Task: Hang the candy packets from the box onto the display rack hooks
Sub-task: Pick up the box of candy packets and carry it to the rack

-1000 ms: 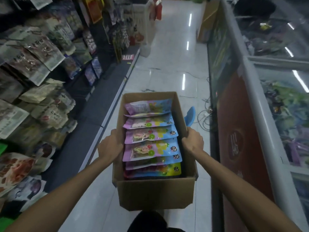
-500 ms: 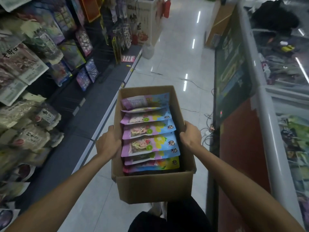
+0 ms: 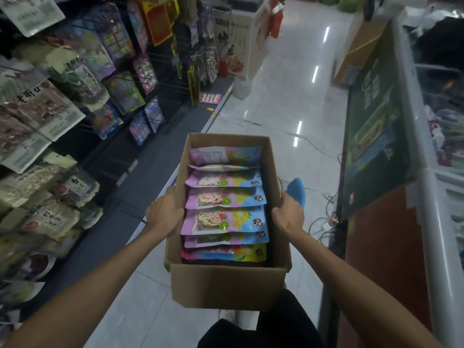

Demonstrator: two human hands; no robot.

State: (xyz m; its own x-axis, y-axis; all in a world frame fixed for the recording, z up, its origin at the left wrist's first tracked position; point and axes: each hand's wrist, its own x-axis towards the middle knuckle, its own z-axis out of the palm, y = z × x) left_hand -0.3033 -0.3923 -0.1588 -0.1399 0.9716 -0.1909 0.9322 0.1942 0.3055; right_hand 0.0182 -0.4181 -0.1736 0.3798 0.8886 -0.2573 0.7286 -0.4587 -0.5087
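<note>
Cardboard box [image 3: 227, 285] | candy packets [image 3: 224, 219] inside | both hands grip sides

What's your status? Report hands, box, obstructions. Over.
Left hand and right hand grip the box sides. Candy packets stacked inside, none in hand. Display rack to the left; cables on floor ahead-right.

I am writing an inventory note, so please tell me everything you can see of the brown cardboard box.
The brown cardboard box is plain, rectangular and open at the top, its long side pointing away from the person. The left hand grips its left wall and the right hand its right wall, near the middle. Pink, blue and yellow candy packets lie overlapped inside, along its whole length.
</note>
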